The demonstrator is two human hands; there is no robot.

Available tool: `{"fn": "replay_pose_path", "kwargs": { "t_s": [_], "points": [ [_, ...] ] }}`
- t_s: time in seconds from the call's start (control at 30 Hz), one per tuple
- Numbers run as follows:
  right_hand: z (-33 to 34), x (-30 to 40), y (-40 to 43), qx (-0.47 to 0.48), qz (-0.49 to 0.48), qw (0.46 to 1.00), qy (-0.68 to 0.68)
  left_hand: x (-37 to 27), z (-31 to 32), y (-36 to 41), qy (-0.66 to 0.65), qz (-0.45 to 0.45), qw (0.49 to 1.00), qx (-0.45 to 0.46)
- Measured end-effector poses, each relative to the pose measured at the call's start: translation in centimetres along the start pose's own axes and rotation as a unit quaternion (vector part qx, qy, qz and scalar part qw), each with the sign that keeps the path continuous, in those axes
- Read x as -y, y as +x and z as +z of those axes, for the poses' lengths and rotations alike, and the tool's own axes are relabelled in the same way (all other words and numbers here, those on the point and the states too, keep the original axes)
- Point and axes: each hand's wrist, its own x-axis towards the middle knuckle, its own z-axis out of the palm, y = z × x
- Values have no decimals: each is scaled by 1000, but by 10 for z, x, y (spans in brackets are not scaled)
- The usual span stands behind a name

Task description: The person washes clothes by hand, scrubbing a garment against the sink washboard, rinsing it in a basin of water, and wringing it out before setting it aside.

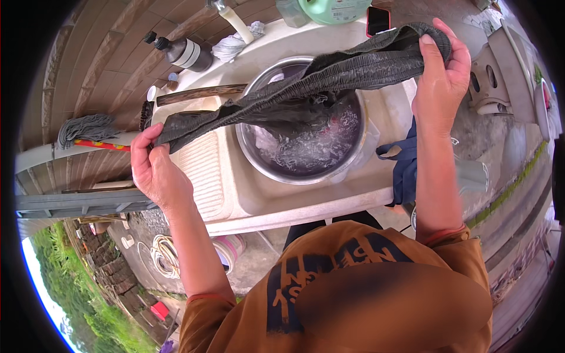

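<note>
A wet dark garment (pixel 282 99) with an elasticated waistband is stretched between my two hands. My left hand (pixel 161 170) grips one end of the band above the ribbed washboard (pixel 201 172) of the sink. At the upper right, my right hand (pixel 441 79) pinches the other end, raised higher in the picture. The garment's lower part hangs over a round metal basin (pixel 304 180) and hides part of it. Soapy, bubbly water (pixel 309 150) fills the basin, with pale cloth in it at the left. The basin stands in the pale sink (pixel 265 205).
Along the sink's back are a dark pump bottle (pixel 187 55), a crumpled rag (pixel 234 44), a green jug (pixel 333 9) and a phone (pixel 378 21). A wooden stick (pixel 198 94) lies at the left rim. Blue cloth (pixel 404 163) hangs over the right edge.
</note>
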Motion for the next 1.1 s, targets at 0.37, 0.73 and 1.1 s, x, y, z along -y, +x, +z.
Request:
{"fn": "replay_pose_path", "kwargs": {
  "t_s": [0.37, 0.73, 1.1],
  "points": [
    [-42, -96, -161, 376, 306, 814, -320, 147, -8, -85, 295, -294, 809, 414],
    [-45, -207, -231, 450, 309, 677, -494, 251, 114, -175, 620, -39, 531, 577],
    [-34, -214, -204, 45, 646, 746, -154, 238, 135, -142, 39, -460, 801, 381]
  ]
}}
